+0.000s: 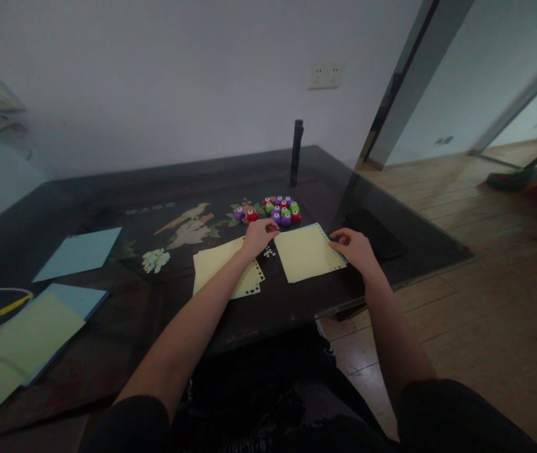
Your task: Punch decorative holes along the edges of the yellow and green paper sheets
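Dark sleeves (452, 415) sit closest; between the left hand (259, 238) and right hand (354, 249), cream sheets (310, 254) lie on the black table (291, 305). From here, I cannot tell whether either hand clamps paper.

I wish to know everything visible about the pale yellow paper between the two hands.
The pale yellow paper looks squarish, with small holes near its right side. It lies flat on the dark table, blue showing at its top and right edges. The left hand is at its upper-left corner, the right hand at its right edge; grip is unclear.
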The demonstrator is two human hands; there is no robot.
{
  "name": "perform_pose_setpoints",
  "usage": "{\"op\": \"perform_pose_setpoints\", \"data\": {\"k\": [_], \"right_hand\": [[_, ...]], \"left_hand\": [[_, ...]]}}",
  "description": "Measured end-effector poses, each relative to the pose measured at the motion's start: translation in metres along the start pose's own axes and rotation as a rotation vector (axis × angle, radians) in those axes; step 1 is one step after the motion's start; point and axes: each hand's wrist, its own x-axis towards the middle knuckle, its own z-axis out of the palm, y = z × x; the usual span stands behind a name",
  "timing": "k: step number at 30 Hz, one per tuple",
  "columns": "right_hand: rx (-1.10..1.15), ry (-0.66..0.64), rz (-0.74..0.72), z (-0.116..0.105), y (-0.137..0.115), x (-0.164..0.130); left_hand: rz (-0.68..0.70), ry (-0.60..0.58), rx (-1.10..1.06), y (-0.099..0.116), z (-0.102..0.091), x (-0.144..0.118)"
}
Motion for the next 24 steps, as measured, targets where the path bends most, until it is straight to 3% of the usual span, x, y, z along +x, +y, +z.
{"op": "perform_pose_setpoints", "data": {"k": [11,24], "right_hand": [[-0.002,-0.01,0.0,0.0012,0.0007,-0.0002],[-0.035,0.023,-0.006,0.003,0.0008,-0.0005]], "left_hand": [[-0.039,0.005,-0.02,0.0028,-0.0009,-0.0009],[0.024,-0.017,0.075,0.002,-0.0019,0.0012]]}}
